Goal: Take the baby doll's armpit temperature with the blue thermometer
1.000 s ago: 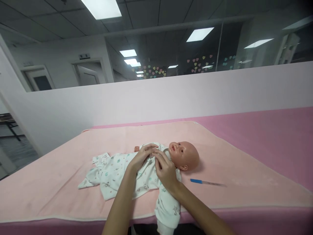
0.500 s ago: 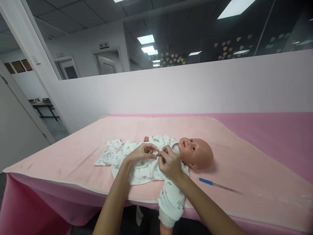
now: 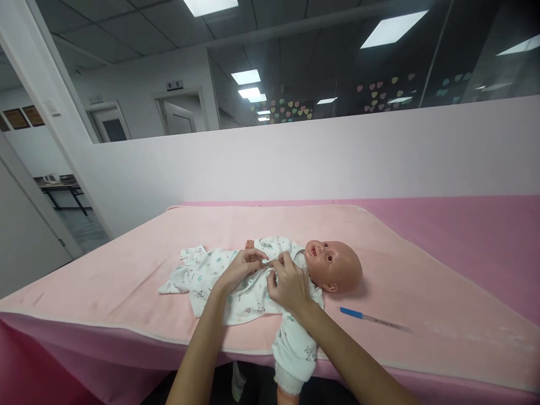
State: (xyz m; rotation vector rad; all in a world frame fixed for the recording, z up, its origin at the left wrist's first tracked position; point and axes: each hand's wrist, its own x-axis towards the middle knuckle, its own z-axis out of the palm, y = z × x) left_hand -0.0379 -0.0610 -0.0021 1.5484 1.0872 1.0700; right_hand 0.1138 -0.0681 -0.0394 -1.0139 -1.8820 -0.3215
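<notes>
A baby doll (image 3: 335, 264) lies on its back on a pale pink blanket (image 3: 126, 281), head to the right. It wears a white printed romper (image 3: 211, 275) with small buttons down the front. My left hand (image 3: 240, 269) pinches the romper's front edge at the doll's chest. My right hand (image 3: 289, 284) pinches the facing edge just beside it, close to the collar. Both hands' fingers are closed on the cloth. One sleeved arm of the doll (image 3: 293, 351) hangs over the table's near edge.
A blue-capped pen-like stick (image 3: 373, 319) lies on the blanket to the right of the doll. The blanket covers a darker pink table (image 3: 485, 236) against a low white partition wall (image 3: 295, 157). An open doorway is at the left.
The view has shifted and dipped, so the doll sits further right in the frame than a second ago. My hands have stayed pinched at the romper's chest, with only small finger movements.
</notes>
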